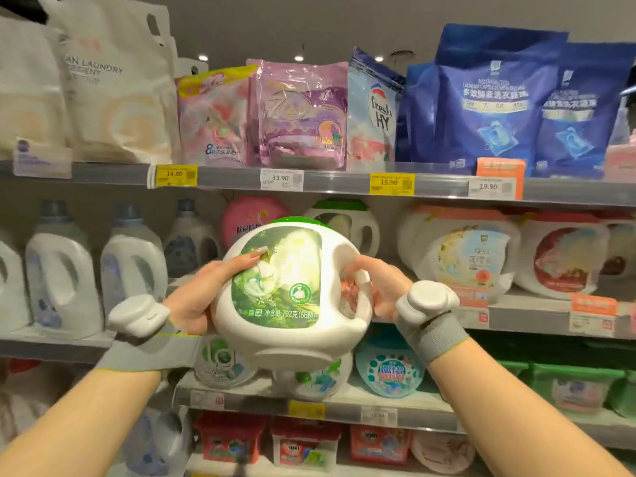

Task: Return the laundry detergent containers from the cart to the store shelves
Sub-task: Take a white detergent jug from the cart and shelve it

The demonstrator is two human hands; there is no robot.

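Now both hands grip detergent tub point(289, 290): left hand point(203, 297) on label, right hand point(375, 290) fingers hidden behind handle.

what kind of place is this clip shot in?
A shop's laundry aisle, most likely a supermarket. Tiered shelves carry price tags on their edges, detergent pouches stand on top, rows of jugs below. Both hands hold a white detergent tub.

Both hands are holding a white detergent tub point(292, 290) with a green lid and green label up in front of the store shelves point(344, 182). The left hand point(203, 294) is pressing against the tub's label side, while the right hand point(375, 290) is gripping its handle. Further back, an identical tub point(344, 223) is sitting on the middle shelf.
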